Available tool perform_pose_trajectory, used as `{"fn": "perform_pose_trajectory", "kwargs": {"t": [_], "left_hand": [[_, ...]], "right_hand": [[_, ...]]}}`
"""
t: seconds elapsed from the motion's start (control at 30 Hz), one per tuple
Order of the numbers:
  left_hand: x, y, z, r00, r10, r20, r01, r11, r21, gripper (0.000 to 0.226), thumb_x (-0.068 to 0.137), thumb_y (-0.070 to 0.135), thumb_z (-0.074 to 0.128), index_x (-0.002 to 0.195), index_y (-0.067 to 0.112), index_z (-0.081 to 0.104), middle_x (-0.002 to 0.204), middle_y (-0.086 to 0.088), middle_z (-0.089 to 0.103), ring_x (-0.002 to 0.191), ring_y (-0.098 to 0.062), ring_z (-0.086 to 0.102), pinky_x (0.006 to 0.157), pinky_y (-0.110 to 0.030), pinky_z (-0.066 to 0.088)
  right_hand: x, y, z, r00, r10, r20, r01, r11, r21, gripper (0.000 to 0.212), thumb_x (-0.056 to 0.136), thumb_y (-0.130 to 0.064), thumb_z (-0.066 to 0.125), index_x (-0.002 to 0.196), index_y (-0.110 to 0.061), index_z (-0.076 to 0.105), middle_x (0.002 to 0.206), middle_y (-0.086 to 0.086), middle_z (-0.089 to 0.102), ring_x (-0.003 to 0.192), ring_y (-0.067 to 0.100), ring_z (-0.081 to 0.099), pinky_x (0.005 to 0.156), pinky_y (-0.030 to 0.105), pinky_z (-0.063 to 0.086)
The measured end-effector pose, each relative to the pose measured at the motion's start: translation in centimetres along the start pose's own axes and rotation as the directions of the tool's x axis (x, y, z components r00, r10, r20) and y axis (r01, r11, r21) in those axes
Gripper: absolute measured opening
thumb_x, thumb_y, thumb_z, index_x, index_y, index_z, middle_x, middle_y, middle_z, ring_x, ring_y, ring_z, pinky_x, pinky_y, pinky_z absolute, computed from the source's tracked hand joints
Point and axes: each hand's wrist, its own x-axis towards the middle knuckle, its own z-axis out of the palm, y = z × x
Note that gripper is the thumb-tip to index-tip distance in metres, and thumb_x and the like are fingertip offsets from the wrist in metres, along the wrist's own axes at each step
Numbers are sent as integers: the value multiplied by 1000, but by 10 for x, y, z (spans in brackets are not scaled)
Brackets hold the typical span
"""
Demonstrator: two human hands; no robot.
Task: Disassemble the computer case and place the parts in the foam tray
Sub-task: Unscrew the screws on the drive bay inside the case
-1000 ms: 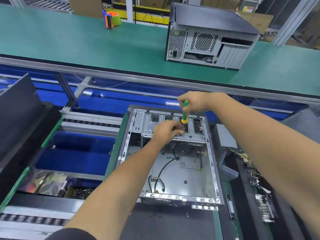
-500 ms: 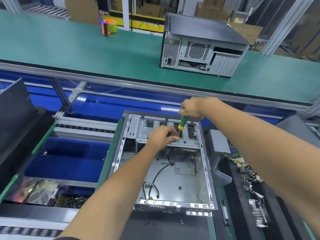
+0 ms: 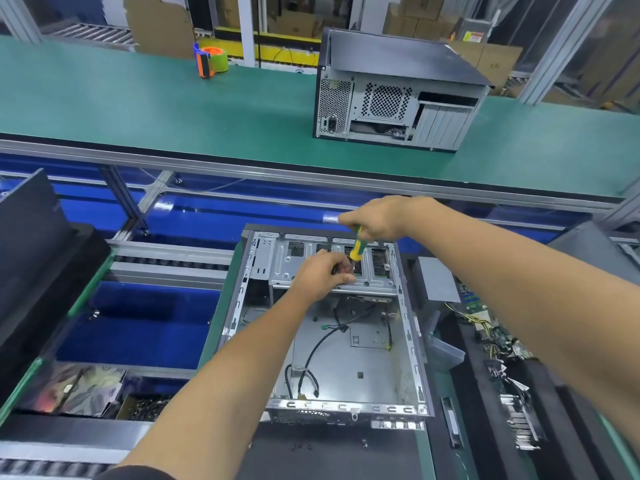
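The open grey sheet-metal computer case (image 3: 325, 327) lies centre frame; its silver perforated drive bracket (image 3: 332, 268) spans 9-to-3 o'clock. Right hand (image 3: 377, 218) grips a green-yellow screwdriver (image 3: 356, 249) pointing toward 6 o'clock; left hand (image 3: 322, 275), nearer the bracket, pinches at the tip

Orange and green tape dispenser (image 3: 210, 62) on the long green bench (image 3: 138, 109), closed grey metal computer tower (image 3: 394, 95) well right of it, brown cardboard boxes (image 3: 485, 60) behind
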Motion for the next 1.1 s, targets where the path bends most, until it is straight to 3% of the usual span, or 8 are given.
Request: {"fn": "perform_pose_trajectory", "kwargs": {"t": [0.1, 0.2, 0.4, 0.5, 0.6, 0.77, 0.93, 1.1], "left_hand": [[-3, 1, 0, 1000, 1, -4, -1, 1000, 2, 23, 83, 43, 82, 89, 27, 66, 85, 12, 63, 88, -13, 54, 76, -36, 47], [-4, 2, -2, 1000, -9, 3, 9, 1000, -17, 24, 82, 41, 83, 83, 34, 60, 82, 14, 59, 86, -10, 51, 73, -33, 45], [-5, 3, -4, 1000, 6, 2, -6, 999, 38, 38, 80, 43, 83, 68, 43, 47, 78, 18, 54, 86, -10, 49, 73, -32, 44], [-5, 4, -4, 1000, 6, 13, -6, 998, 64, 35, 82, 44, 82, 72, 42, 49, 79, 18, 53, 85, -10, 48, 71, -32, 42], [-4, 4, -4, 1000, 22, 14, -23, 998, 56, 29, 82, 44, 82, 78, 40, 53, 77, 19, 53, 84, -9, 48, 68, -29, 35], [-3, 3, -4, 1000, 23, 12, -23, 999, 24, 35, 80, 40, 85, 71, 38, 51, 79, 15, 61, 87, -13, 53, 72, -34, 44], [-3, 4, -4, 999, 26, 23, -26, 999, 32, 27, 80, 41, 84, 79, 35, 58, 85, 13, 64, 89, -13, 55, 77, -36, 49], [-4, 2, -4, 999, 48, 17, -49, 998, 51, 24, 82, 42, 83, 80, 29, 63, 82, 13, 62, 88, -13, 53, 78, -37, 48]], "right_hand": [[1, -2, 2, 991, -127, -45, 124, 989, -76, 22, 95, -4, 52, 96, -23, 41, 98, 8, 41, 85, 29, 45, 72, 44, 41], [2, -2, 8, 976, -178, -127, 179, 984, -3, 26, 87, 5, 54, 93, -20, 48, 96, 4, 40, 87, 25, 41, 71, 36, 31], [6, -9, 13, 994, 108, -4, -91, 854, 513, 17, 92, -24, 64, 98, -19, 49, 85, 10, 72, 63, 25, 64, 59, 35, 52], [10, -17, 8, 976, 216, 9, -199, 883, 426, 21, 100, -37, 48, 93, -18, 52, 81, 15, 71, 54, 26, 62, 58, 34, 52], [12, -19, 0, 978, 190, 86, -208, 873, 441, 18, 104, -26, 47, 91, -14, 48, 78, 10, 64, 46, 16, 56, 47, 25, 45], [11, -21, -13, 978, 78, 191, -123, 964, 237, 13, 95, -6, 55, 91, -14, 45, 84, 7, 55, 67, 25, 53, 59, 33, 44], [4, -24, -9, 994, -68, 91, 64, 997, 45, 23, 85, 9, 53, 92, -13, 54, 90, 2, 47, 79, 23, 44, 58, 32, 34], [5, -21, 2, 1000, -21, -20, 25, 958, 285, 12, 83, -3, 62, 89, -12, 59, 81, 0, 59, 70, 21, 54, 61, 35, 44]]}}
